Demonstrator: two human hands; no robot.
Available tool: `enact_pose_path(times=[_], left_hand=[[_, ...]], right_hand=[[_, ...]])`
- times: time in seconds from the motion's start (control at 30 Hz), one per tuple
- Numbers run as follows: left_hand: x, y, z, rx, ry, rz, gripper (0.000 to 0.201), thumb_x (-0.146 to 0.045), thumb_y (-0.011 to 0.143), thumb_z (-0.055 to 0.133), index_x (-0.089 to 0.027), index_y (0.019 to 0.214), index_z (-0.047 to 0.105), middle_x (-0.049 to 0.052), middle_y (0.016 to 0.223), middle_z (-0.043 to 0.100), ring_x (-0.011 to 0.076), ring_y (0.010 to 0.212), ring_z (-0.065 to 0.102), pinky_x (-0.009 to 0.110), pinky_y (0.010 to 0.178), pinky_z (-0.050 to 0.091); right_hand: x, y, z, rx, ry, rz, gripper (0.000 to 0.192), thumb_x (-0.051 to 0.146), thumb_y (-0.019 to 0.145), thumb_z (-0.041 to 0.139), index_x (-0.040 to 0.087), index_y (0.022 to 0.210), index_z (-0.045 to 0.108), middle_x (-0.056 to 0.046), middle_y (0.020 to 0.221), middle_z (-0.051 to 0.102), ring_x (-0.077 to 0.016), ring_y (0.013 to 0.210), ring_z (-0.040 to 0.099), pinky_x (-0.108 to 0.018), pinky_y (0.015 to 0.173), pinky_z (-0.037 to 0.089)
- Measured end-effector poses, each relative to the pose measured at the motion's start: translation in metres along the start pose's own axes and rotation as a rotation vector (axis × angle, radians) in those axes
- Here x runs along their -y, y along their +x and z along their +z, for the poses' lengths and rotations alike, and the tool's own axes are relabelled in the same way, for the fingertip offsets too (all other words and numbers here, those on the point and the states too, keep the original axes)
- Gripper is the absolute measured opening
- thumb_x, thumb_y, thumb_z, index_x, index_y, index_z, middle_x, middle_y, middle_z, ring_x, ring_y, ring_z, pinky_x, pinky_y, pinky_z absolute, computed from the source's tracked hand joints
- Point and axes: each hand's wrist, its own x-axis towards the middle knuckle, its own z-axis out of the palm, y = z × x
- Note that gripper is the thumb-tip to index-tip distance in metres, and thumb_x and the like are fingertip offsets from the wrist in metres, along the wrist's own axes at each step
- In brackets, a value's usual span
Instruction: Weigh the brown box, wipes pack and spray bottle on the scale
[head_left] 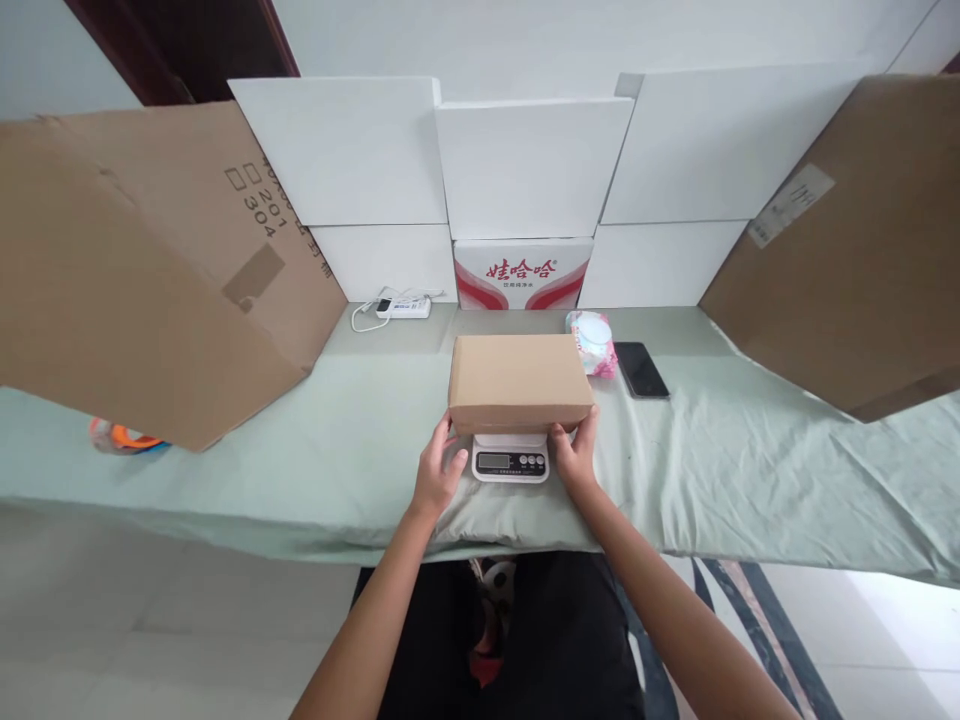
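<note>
A closed brown cardboard box rests over a small white kitchen scale, hiding the scale's platform. The scale's display and buttons show in front of the box; no reading can be made out. My left hand is at the box's front left corner, fingers against its side and thumb held apart below. At the front right corner, my right hand has its fingers along the side and its thumb by the lower front edge. The two hands hold the box between them.
Behind the box lie a pink-and-white packet, a dark phone and a white power strip with its cord. White boxes line the back of the green cloth. Large cardboard panels flank both sides; orange tape sits at left.
</note>
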Motion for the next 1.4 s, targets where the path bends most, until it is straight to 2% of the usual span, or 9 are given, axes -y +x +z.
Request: enact_pose_path(times=[0.2,0.33,0.53,0.73,0.9,1.07,1.2,1.3,1.4], left_hand=[[0.001,0.002,-0.003,0.043,0.013,-0.042,0.076,-0.06,0.1,0.053,-0.026,0.165,0.035,0.018,0.169,0.046,0.0391,0.154,0.048,0.058,0.118,0.052],[-0.001,0.004,-0.003,0.064,0.004,-0.053,0.081,-0.065,0.098,0.052,-0.024,0.165,0.034,0.02,0.168,0.046,0.0402,0.153,0.05,0.059,0.118,0.05],[-0.005,0.004,-0.001,0.017,-0.006,-0.019,0.081,-0.066,0.097,0.055,-0.022,0.163,0.039,0.02,0.166,0.048,0.039,0.154,0.048,0.056,0.12,0.048],[-0.005,0.004,0.001,-0.03,0.006,0.012,0.079,-0.067,0.096,0.058,-0.022,0.159,0.043,0.021,0.163,0.052,0.0383,0.152,0.05,0.056,0.121,0.047],[-0.011,0.006,0.004,-0.068,-0.065,0.036,0.076,-0.067,0.094,0.061,-0.019,0.152,0.049,0.023,0.161,0.054,0.0378,0.151,0.053,0.057,0.125,0.042],[-0.014,0.008,0.0,-0.053,-0.114,-0.001,0.081,-0.065,0.095,0.061,-0.022,0.161,0.042,0.019,0.166,0.05,0.0357,0.156,0.046,0.053,0.129,0.038],[-0.018,0.036,-0.006,-0.064,-0.159,0.011,0.078,-0.063,0.095,0.062,-0.02,0.159,0.047,0.018,0.165,0.052,0.0349,0.156,0.048,0.05,0.13,0.038],[-0.016,0.077,-0.005,-0.066,-0.225,0.041,0.078,-0.062,0.094,0.064,-0.02,0.157,0.047,0.018,0.163,0.054,0.0345,0.155,0.048,0.05,0.13,0.038],[-0.001,0.124,0.003,-0.036,-0.252,0.03,0.081,-0.067,0.09,0.067,-0.023,0.155,0.046,0.017,0.164,0.053,0.0349,0.156,0.047,0.053,0.13,0.037]], right_hand=[[0.003,0.003,0.006,-0.026,-0.04,-0.031,0.066,0.049,0.092,0.063,0.025,0.151,0.047,-0.014,0.131,0.054,-0.0335,0.124,0.056,-0.057,0.109,0.05],[0.005,0.004,0.006,-0.045,-0.055,-0.038,0.067,0.05,0.092,0.063,0.023,0.152,0.047,-0.015,0.13,0.054,-0.0347,0.123,0.057,-0.059,0.11,0.048],[0.005,0.003,0.006,-0.034,-0.055,-0.03,0.069,0.047,0.092,0.062,0.024,0.155,0.045,-0.013,0.124,0.053,-0.032,0.119,0.056,-0.058,0.109,0.049],[0.008,0.004,0.006,-0.013,-0.013,0.012,0.071,0.04,0.09,0.059,0.025,0.157,0.043,-0.012,0.125,0.053,-0.0287,0.114,0.055,-0.051,0.101,0.053],[0.012,0.003,0.004,-0.024,0.025,-0.008,0.077,0.049,0.091,0.058,0.026,0.162,0.038,-0.015,0.136,0.054,-0.0317,0.127,0.054,-0.051,0.109,0.048],[0.009,0.001,-0.001,-0.016,0.024,-0.073,0.081,0.06,0.093,0.057,0.028,0.165,0.036,-0.015,0.147,0.055,-0.0321,0.128,0.057,-0.053,0.109,0.049],[0.01,0.024,0.002,0.077,0.053,-0.092,0.079,0.06,0.095,0.058,0.034,0.166,0.033,-0.013,0.154,0.056,-0.031,0.124,0.062,-0.053,0.105,0.052],[0.008,0.058,0.015,0.107,0.125,-0.131,0.077,0.058,0.097,0.058,0.033,0.165,0.033,-0.013,0.16,0.051,-0.0301,0.132,0.06,-0.052,0.11,0.051],[-0.007,0.093,0.034,0.145,0.221,-0.128,0.079,0.06,0.096,0.059,0.03,0.164,0.031,-0.014,0.159,0.051,-0.0294,0.137,0.058,-0.053,0.113,0.05]])
